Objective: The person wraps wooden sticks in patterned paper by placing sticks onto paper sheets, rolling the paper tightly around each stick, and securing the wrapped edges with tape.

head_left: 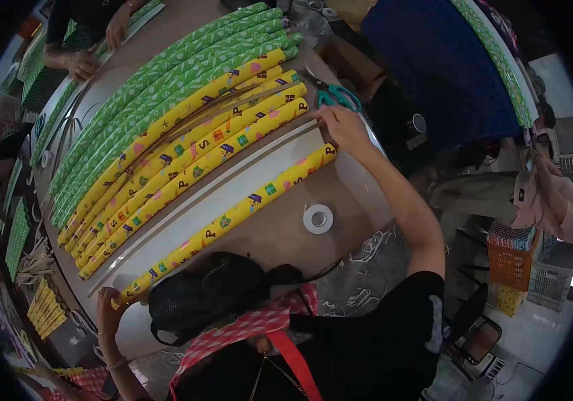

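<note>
A partly unrolled roll of yellow patterned wrapping paper (233,217) lies slantwise before me, its white underside (186,212) spread out beyond it. My left hand (109,302) is closed around the roll's lower left end. At the far right corner of the white sheet is my right hand (341,127), its fingertips pinched together close to the end of a thin brownish strip (233,168) along the sheet's edge. What those fingertips hold is too small to tell. Teal-handled scissors (340,97) lie just past the right hand. A roll of white tape (318,218) rests nearer my body.
Several yellow rolls (193,170) and green rolls (166,87) lie side by side farther up the table (266,244). Across it are another person's hands (83,65) at green paper. A black bag (210,291) sits against my front. Orange crates (508,264) stand at right.
</note>
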`<state>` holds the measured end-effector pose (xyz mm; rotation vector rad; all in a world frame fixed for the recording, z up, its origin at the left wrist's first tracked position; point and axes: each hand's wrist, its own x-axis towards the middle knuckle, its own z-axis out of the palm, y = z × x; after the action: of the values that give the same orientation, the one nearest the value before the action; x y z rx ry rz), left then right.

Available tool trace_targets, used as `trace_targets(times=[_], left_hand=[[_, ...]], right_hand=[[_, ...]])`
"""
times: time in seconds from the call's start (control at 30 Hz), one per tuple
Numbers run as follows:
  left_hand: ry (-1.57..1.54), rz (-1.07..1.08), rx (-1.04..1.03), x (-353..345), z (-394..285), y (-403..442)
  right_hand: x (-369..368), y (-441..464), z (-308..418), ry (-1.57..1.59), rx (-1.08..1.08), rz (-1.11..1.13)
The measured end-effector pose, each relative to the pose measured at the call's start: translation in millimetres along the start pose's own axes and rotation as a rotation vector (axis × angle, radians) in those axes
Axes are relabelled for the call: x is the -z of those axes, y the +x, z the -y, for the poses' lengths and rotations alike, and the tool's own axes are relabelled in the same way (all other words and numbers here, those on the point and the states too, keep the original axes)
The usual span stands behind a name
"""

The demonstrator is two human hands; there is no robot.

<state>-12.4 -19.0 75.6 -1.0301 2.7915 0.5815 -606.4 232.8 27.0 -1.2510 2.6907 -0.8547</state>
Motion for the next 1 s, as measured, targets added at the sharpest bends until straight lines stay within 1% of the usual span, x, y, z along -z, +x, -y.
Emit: trace_targets(times=[0.07, 0.1, 0.17, 0.2, 0.27, 0.3, 0.37, 0.4, 0.47, 0.5, 0.57, 0.6, 0.63, 0.7, 0.77, 0.83, 0.9, 0.93, 0.97, 1.0], left_hand=[[-0.006, -0.003, -0.008, 0.6, 0.4, 0.0], [0.001, 0.004, -0.008, 0.6, 1.1, -0.4], [0.008, 0.01, -0.006, 1.6, -0.9, 0.1], [0.004, 0.015, -0.002, 3.4, -5.0, 0.5], [-0.003, 0.02, 0.012, 3.9, -6.7, 2.0], [0.016, 0.024, 0.021, 2.7, -4.7, 2.1], [0.047, 0.046, 0.072, 5.0, -7.2, -1.1], [0.015, 0.037, 0.057, 4.7, -6.1, -2.0], [0.003, 0.007, 0.07, -1.3, 2.6, -3.9], [-0.009, -0.006, 0.025, -4.4, 9.8, -5.0], [-0.034, -0.012, 0.084, -2.7, 5.6, -6.1], [-0.046, -0.057, 0.042, -1.7, 1.8, -5.8], [-0.057, -0.102, -0.003, -1.5, -0.6, -6.9], [-0.006, -0.041, 0.005, 2.2, 2.3, -5.4], [-0.008, -0.058, 0.002, 2.4, 2.0, -6.0], [0.007, -0.032, -0.005, 4.7, 4.9, -4.3], [0.043, -0.084, -0.001, 5.6, 4.4, -1.5], [0.011, -0.133, 0.032, 6.7, 3.1, 0.6], [0.004, -0.136, 0.018, 4.5, 6.4, 1.2], [0.015, -0.189, -0.026, 1.9, 11.8, 1.4]], right_hand=[[6.3, 8.9, -8.4, 0.49, -0.275, 0.174], [10.8, 9.2, -7.4, 0.489, -0.274, 0.176], [21.8, 10.5, -3.0, 0.32, -0.163, 0.234], [21.6, 9.1, -1.9, 0.319, -0.161, 0.236], [20.6, 4.2, 4.4, 0.123, 0.02, 0.03], [21.4, 0.0, 9.2, 0.128, 0.027, 0.041], [29.9, -13.4, 35.6, 0.052, 0.268, -0.158], [33.5, -21.7, 48.1, 0.129, 0.262, -0.079], [29.5, -42.0, 64.1, 0.174, 0.336, 0.096], [27.5, -48.0, 67.1, 0.09, 0.436, 0.169], [17.2, -54.2, 74.9, 0.103, 0.487, 0.252], [14.5, -54.2, 73.5, 0.067, 0.521, 0.35], [12.0, -55.4, 76.5, 0.088, 0.552, 0.372], [7.4, -54.7, 87.4, 0.03, 0.5, 0.52], [0.9, -55.1, 92.5, 0.023, 0.541, 0.518], [1.0, -49.6, 93.1, -0.003, 0.527, 0.612], [3.4, -50.6, 101.1, -0.019, 0.55, 0.579], [3.0, -50.8, 102.1, -0.073, 0.616, 0.522], [3.0, -53.2, 101.8, -0.128, 0.679, 0.464], [1.9, -57.6, 100.4, -0.14, 0.671, 0.461]])
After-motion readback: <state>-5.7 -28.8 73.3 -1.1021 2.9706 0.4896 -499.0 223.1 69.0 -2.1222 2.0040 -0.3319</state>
